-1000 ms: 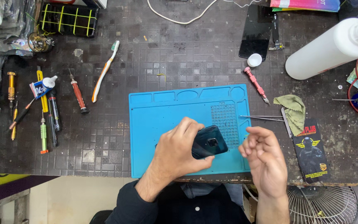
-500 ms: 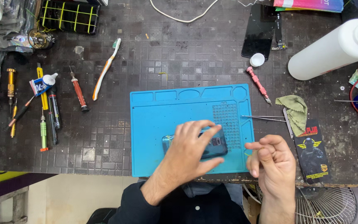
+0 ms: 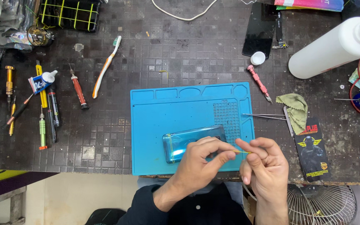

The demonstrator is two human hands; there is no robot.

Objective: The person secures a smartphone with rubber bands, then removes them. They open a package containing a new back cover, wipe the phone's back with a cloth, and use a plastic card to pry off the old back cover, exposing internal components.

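Both hands (image 3: 230,160) pinch what looks like a rubber band (image 3: 241,152) beside the phone (image 3: 188,141).

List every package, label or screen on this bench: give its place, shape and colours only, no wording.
Phone screen panel: top centre-right, flat black rectangle, dark.
Glue tube: left among the screwdrivers, small, blue-and-white label, white cap.
Black card: right of the blue mat, upright rectangle, yellow figure print.
Colourful packet: top edge, pink, green and yellow stripes.
White bottle: top right, lying tilted, no label visible.

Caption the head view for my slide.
Both hands, left hand and right hand, stretch a yellow rubber band over a phone on a blue mat.
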